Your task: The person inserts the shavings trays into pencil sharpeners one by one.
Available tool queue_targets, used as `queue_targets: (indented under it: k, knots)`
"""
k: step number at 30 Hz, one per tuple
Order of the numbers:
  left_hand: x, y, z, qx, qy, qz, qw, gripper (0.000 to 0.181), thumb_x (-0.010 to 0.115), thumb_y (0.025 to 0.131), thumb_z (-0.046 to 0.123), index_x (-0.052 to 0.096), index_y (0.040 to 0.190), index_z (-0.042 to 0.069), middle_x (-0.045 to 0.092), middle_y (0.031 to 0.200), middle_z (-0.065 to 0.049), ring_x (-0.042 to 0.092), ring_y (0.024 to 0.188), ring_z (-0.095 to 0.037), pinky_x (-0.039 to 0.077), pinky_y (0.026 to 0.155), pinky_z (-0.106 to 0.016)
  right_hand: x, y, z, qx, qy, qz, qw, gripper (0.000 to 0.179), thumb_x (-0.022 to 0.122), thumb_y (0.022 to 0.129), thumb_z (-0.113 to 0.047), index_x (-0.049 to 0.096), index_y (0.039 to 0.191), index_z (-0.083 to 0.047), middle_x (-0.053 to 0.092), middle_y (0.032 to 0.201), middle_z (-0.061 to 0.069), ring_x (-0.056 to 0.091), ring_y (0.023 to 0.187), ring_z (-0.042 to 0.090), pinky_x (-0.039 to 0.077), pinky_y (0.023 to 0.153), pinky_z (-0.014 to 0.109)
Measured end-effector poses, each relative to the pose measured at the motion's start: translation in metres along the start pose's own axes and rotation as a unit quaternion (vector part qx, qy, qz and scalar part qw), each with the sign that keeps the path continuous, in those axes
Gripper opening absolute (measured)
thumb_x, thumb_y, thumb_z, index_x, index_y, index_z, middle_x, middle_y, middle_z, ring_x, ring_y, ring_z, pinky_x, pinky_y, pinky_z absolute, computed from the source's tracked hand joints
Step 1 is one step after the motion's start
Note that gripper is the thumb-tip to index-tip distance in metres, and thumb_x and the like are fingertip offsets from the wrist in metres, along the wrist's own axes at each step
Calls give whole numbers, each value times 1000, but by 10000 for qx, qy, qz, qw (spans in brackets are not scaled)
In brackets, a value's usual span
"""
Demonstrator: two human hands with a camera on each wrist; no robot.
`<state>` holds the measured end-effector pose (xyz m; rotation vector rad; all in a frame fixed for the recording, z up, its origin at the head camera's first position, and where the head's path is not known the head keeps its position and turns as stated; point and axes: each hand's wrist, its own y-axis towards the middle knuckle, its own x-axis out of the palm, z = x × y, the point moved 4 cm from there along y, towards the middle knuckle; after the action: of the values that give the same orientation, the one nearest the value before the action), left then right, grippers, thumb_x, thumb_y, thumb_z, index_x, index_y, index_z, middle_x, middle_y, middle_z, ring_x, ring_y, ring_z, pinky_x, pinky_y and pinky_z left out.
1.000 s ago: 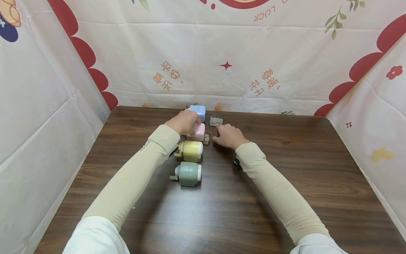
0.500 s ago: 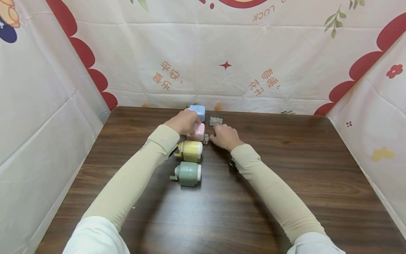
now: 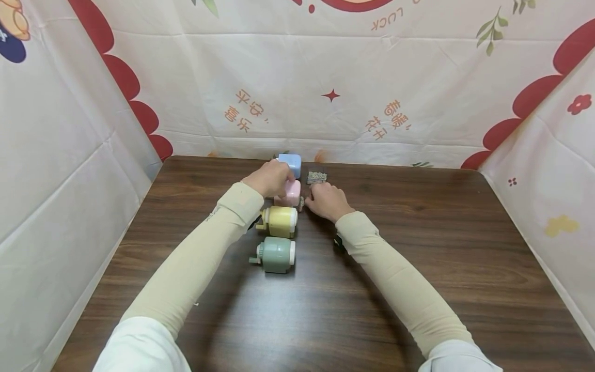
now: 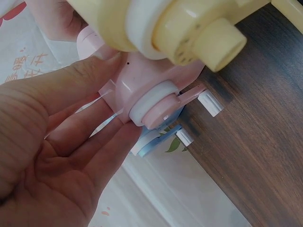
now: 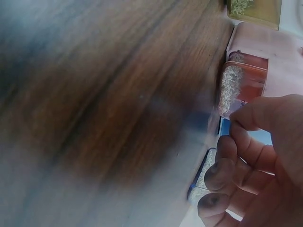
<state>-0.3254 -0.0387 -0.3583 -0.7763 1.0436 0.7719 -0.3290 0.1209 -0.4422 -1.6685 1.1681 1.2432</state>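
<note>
My left hand (image 3: pixel 269 178) grips the pink crank pencil sharpener (image 3: pixel 291 193), thumb on one side and fingers on the other in the left wrist view. The sharpener's clear reddish drawer (image 5: pixel 244 85), with pale shavings inside, stands partly out of its body. Beside that drawer is my right hand (image 3: pixel 329 200), fingers bent, thumb tip at the drawer's edge in the right wrist view. Whether thumb and fingers pinch it is not clear. Behind stands a blue sharpener (image 3: pixel 291 164). A clear drawer of shavings (image 3: pixel 317 177) lies just right of it.
Nearer the person, a yellow sharpener (image 3: pixel 282 221) and a green sharpener (image 3: pixel 277 254) continue the row, cranks to the left. The dark wooden table (image 3: pixel 418 248) ends at a printed white cloth (image 3: pixel 297 77) behind and at both sides.
My right hand has moved left, up to the pink sharpener's drawer. Less of that drawer shows beyond the body now. My left hand and the other sharpeners stay in place.
</note>
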Motion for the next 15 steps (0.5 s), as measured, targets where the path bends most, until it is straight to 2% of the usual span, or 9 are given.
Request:
queue_targets:
  k: [15]
  knots:
    - [0,0,0,-47,-59,-35,10000,37,83,88,0,79,125,3,75,132,-16,68,121,-33,57,100,-42,4,1,-7,-122,-29,108,9999,33,62,102,-20,55,71,-12,64,79,10,68,76,32,58,68,55]
